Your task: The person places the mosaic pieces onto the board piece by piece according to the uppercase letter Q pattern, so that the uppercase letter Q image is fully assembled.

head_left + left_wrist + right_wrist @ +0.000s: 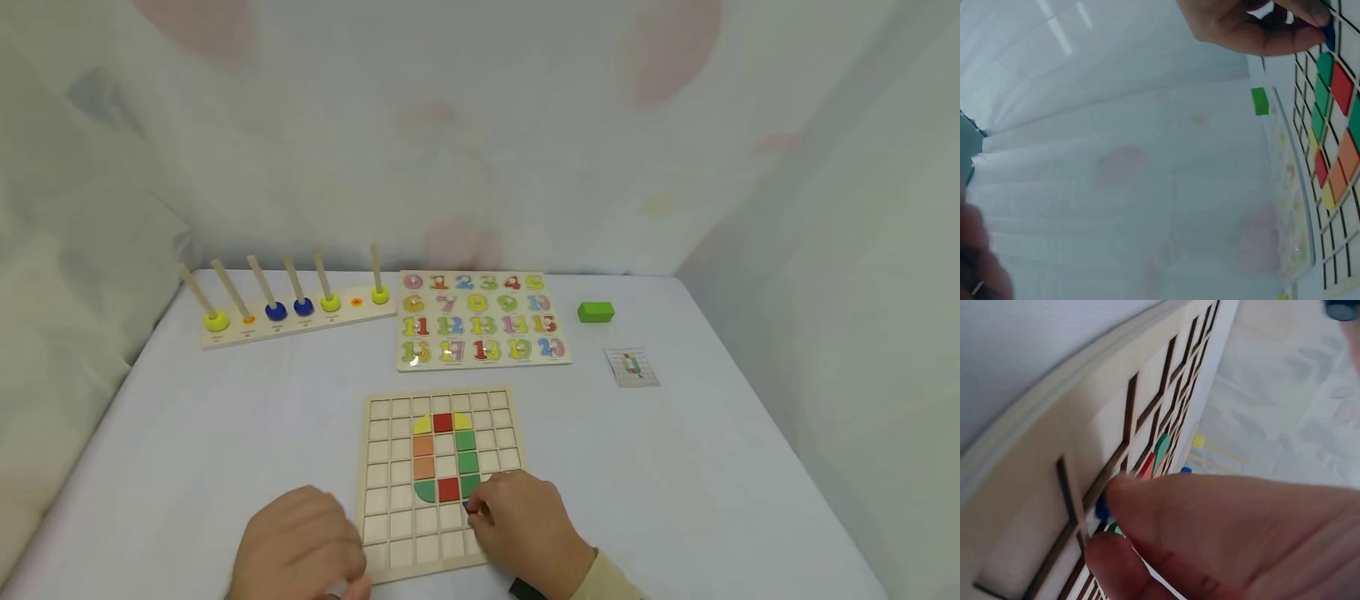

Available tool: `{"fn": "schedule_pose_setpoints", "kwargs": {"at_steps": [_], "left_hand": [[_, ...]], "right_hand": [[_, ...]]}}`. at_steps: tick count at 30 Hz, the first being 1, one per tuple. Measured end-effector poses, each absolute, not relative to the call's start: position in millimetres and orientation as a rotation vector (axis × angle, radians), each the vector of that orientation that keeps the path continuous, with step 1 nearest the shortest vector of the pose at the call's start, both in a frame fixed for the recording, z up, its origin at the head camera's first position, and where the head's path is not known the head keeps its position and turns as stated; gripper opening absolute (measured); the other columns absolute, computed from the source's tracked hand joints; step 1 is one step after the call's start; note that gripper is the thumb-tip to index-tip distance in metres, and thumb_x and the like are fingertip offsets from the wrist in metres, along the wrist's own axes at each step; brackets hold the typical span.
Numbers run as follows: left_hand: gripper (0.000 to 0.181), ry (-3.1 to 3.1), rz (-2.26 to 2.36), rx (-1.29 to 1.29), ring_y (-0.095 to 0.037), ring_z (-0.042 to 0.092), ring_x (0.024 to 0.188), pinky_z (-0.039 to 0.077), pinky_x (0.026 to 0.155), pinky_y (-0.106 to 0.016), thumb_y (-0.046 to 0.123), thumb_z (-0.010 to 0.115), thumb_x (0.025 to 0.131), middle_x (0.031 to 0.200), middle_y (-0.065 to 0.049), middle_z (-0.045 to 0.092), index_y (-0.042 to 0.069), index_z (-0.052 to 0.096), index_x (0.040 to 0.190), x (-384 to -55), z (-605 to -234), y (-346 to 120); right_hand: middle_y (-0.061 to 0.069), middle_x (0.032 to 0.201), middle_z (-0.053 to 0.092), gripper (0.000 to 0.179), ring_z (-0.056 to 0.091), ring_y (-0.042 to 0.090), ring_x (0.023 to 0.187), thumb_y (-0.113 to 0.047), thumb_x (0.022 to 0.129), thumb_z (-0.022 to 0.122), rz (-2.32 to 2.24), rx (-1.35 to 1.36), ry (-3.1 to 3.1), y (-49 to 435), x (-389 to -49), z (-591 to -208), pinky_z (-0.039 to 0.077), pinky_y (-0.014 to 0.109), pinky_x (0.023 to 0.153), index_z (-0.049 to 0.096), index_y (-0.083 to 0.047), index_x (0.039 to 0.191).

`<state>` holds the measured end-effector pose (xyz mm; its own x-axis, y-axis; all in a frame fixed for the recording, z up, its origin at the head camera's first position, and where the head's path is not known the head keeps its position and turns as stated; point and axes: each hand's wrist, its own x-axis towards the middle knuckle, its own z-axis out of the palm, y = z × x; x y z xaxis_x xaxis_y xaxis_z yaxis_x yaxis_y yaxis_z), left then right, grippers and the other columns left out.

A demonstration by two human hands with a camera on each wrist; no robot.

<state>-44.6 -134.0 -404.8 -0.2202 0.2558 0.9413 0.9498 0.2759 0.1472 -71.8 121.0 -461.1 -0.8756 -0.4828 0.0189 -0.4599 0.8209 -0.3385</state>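
Note:
A square wooden grid board point(378, 502) bears a ring of flat tiles: red, yellow, orange and green. At its near right part, my right hand point(525, 525) pinches a small dark blue tile point(1104, 506) between thumb and fingertip, just below the ring's lower right green tile point(470, 486). The fingers partly cover the blue tile. Beside the board's near left corner hovers my left hand point(300, 546), its fingers loosely curled and no thing visible in them. Part of it shows dark and blurred at the left wrist view's edge.
Behind the board lies a number puzzle point(483, 317). A peg stand point(300, 325) with yellow and blue rings is at the far left. To the right are a green block point(596, 312) and a small pattern card point(632, 367). White cloth surrounds the table.

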Motion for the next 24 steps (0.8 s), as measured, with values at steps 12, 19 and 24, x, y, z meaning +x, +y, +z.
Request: {"fn": "schedule_pose_setpoints", "kwargs": {"at_steps": [12,19,24], "left_hand": [[0.02,-2.691,-0.82,-0.794,0.006,0.05,0.067,0.05,0.06,-0.025,0.039,0.072,0.103,0.077,0.027,0.058,0.027,0.075,0.088,-88,-435,-142],[0.021,-2.75,-0.788,-0.764,0.006,0.052,0.069,0.054,0.066,-0.028,0.038,0.069,0.105,0.078,0.025,0.061,0.025,0.077,0.09,-91,-442,-138],[0.024,-2.77,-0.778,-0.773,0.006,0.055,0.071,0.056,0.067,-0.03,0.038,0.066,0.107,0.079,0.024,0.064,0.026,0.076,0.089,-87,-446,-138]], "right_hand": [[-0.012,0.097,0.077,0.008,0.067,0.01,0.09,-0.012,0.092,0.084,-0.518,-0.978,2.873,140,-86,-448,0.058,0.026,0.079,0.087,-0.019,0.094],[-0.009,0.096,0.077,0.009,0.065,0.011,0.086,-0.018,0.091,0.085,-0.497,-0.964,2.906,141,-83,-448,0.058,0.028,0.076,0.086,-0.015,0.1],[-0.012,0.089,0.072,0.007,0.061,0.006,0.084,-0.013,0.087,0.084,-0.655,-0.806,2.879,134,-77,-455,0.057,0.029,0.076,0.082,-0.016,0.093]]}}
